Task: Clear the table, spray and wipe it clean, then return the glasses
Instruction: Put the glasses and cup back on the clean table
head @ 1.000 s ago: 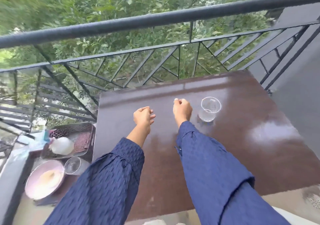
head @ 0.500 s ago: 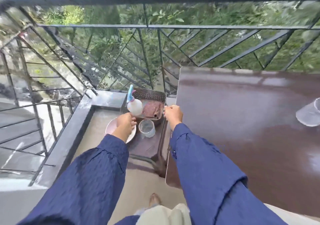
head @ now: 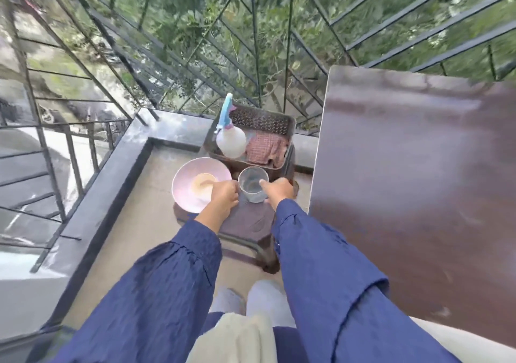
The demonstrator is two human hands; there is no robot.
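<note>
A clear glass [head: 252,186] stands on a low dark stool [head: 245,223] left of the brown table [head: 405,167]. My right hand [head: 280,190] is against the glass's right side, with the thumb over its rim and fingers at its base. My left hand [head: 223,198] is a loose fist just left of the glass, over the edge of a pink bowl [head: 192,186], and nothing shows in it. Behind them a dark basket tray [head: 265,119] holds a white spray bottle [head: 231,139] with a blue trigger and a checked cloth [head: 266,148].
A black metal railing [head: 173,63] runs behind the stool and table, with a raised dark ledge [head: 111,178] on the left. Concrete floor lies around the stool. My feet [head: 259,295] stand just in front of it.
The view has swung left and down from the table to the stool. Both hands dropped to the glass; the right hand has closed on it. The glass on the table has gone out of view.
</note>
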